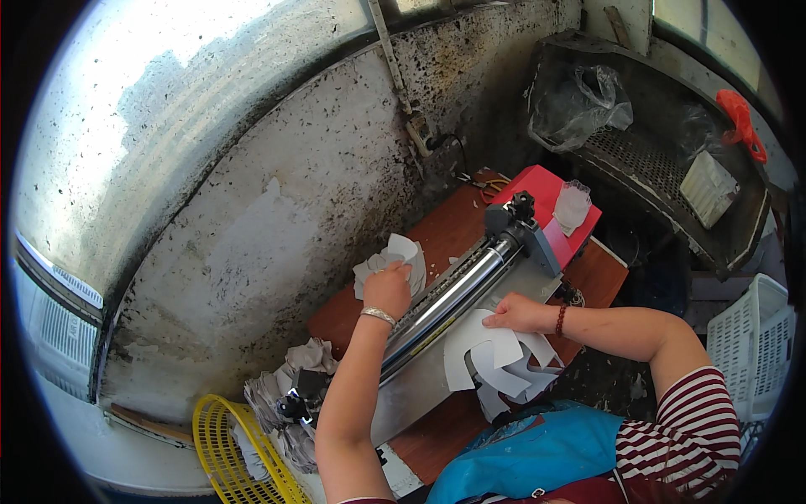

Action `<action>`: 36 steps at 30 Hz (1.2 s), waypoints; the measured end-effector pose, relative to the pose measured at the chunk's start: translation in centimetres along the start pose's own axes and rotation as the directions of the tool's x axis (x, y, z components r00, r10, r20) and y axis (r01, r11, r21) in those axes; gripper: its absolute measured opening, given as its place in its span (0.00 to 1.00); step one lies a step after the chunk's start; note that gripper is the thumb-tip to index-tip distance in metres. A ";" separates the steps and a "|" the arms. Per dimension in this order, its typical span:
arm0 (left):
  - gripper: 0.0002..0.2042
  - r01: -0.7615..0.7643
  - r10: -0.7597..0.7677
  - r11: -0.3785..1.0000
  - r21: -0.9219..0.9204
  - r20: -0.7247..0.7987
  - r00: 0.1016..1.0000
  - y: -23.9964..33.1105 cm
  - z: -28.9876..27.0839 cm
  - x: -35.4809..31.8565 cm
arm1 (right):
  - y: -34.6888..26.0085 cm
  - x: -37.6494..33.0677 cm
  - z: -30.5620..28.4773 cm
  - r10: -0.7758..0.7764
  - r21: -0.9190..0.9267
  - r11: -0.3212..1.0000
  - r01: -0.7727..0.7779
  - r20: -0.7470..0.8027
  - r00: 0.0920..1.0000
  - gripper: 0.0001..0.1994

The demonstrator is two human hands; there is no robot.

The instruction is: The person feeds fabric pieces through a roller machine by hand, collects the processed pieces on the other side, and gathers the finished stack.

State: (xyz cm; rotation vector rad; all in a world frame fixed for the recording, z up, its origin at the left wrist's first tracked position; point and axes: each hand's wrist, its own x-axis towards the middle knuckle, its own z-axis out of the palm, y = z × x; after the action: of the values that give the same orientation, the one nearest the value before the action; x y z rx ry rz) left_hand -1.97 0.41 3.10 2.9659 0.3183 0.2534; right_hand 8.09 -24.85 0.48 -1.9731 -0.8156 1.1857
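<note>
Across the middle lies a roller machine with a long shiny metal roller (445, 302) and a red end housing (537, 191). My left hand (387, 290), with a silver bracelet at the wrist, reaches past the roller. Its fingers are closed on the near edge of a pile of curved white sheet pieces (405, 249) on the far side. On the near side, my right hand (518, 314) pinches the top of several curved, strap-like white cut pieces (481, 355). They overlap on the flat metal plate (420, 395) and hang past its near edge.
A yellow plastic basket (222, 449) stands at lower left beside a heap of greyish pieces (281, 386). Behind the machine rises a stained wall (252, 252). A dark metal rack (638, 168) holds plastic bags at upper right. A white crate (747, 344) stands at far right.
</note>
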 end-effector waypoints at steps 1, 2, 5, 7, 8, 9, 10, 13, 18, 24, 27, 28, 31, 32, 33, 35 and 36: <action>0.13 0.043 -0.028 0.993 -0.114 0.132 0.991 -0.5 1.6 -0.3 | -0.5 0.5 0.2 -0.006 -0.003 1.000 0.007 0.006 1.000 0.19; 0.13 0.099 -0.039 0.970 -0.221 0.263 0.964 -1.1 3.0 -0.3 | -1.2 1.1 0.5 -0.035 -0.076 0.997 0.035 0.003 0.999 0.19; 0.16 0.272 -0.071 0.888 -0.371 0.475 0.877 -0.7 4.4 0.6 | -1.9 2.1 0.0 -0.091 -0.208 0.974 0.084 -0.026 0.995 0.20; 0.17 0.295 -0.093 0.887 -0.356 0.488 0.868 -0.4 4.5 1.0 | -1.9 2.3 -0.1 -0.126 -0.269 0.956 0.112 -0.036 0.991 0.20; 0.18 0.320 -0.118 0.885 -0.340 0.500 0.858 -0.4 4.5 1.2 | -1.9 2.1 -0.2 -0.115 -0.186 0.977 0.106 -0.042 0.992 0.20; 0.18 0.318 -0.116 0.885 -0.340 0.500 0.858 -0.2 4.5 1.4 | -1.8 1.9 -0.4 -0.104 -0.102 0.990 0.098 -0.050 0.993 0.19; 0.17 0.334 -0.127 0.879 -0.341 0.508 0.852 0.0 4.3 1.5 | -1.6 1.8 -0.6 -0.102 -0.102 0.990 0.097 -0.052 0.993 0.19; 0.16 0.335 -0.147 0.878 -0.342 0.473 0.869 -0.2 4.5 1.7 | -0.7 1.3 -1.2 -0.079 0.083 0.994 0.074 0.057 0.995 0.16; 0.16 0.326 -0.277 0.853 -0.408 0.177 0.945 -2.1 5.0 1.7 | -0.6 -0.5 -0.5 -0.073 0.185 0.980 0.068 0.022 0.997 0.14; 0.26 0.136 -0.271 0.885 -0.444 -0.257 0.927 -1.1 2.5 1.3 | -0.7 0.5 -0.1 -0.033 0.091 0.995 0.033 -0.003 0.999 0.16; 0.26 0.290 -0.363 0.809 -0.512 -0.048 0.930 0.3 0.1 1.0 | -0.9 1.2 0.1 -0.052 0.060 0.997 0.056 -0.055 0.997 0.16; 0.26 0.261 -0.349 0.822 -0.506 -0.086 0.933 0.1 0.1 0.7 | -0.9 1.3 0.2 -0.055 0.061 0.996 0.058 -0.052 0.997 0.16; 0.25 0.200 -0.325 0.845 -0.496 -0.180 0.928 -0.5 0.4 -0.3 | -0.9 1.3 0.1 -0.047 0.127 0.990 0.055 -0.063 0.997 0.16; 0.24 0.164 -0.312 0.855 -0.491 -0.236 0.921 -0.7 0.4 -0.6 | -1.0 1.0 0.0 -0.078 0.131 0.988 0.084 -0.054 0.996 0.15; 0.24 0.163 -0.312 0.854 -0.493 -0.236 0.920 -0.7 0.2 -0.6 | -0.9 0.7 -0.1 -0.105 0.137 0.984 0.111 -0.049 0.993 0.14; 0.20 0.322 -0.432 0.816 -0.481 -0.137 0.891 -0.5 -0.3 -0.4 | -0.1 0.6 -0.2 -0.047 0.197 0.979 0.043 0.013 0.999 0.14; 0.20 0.322 -0.434 0.815 -0.481 -0.138 0.890 -0.7 -0.4 -0.5 | -0.1 0.6 -0.2 0.005 0.255 0.967 -0.025 0.081 0.997 0.15</action>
State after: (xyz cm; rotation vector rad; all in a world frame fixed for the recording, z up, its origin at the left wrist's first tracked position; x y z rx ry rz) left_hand -2.69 1.04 3.29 2.3498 0.7629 0.5559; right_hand 8.46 -24.35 0.33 -1.7336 -0.6518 1.3161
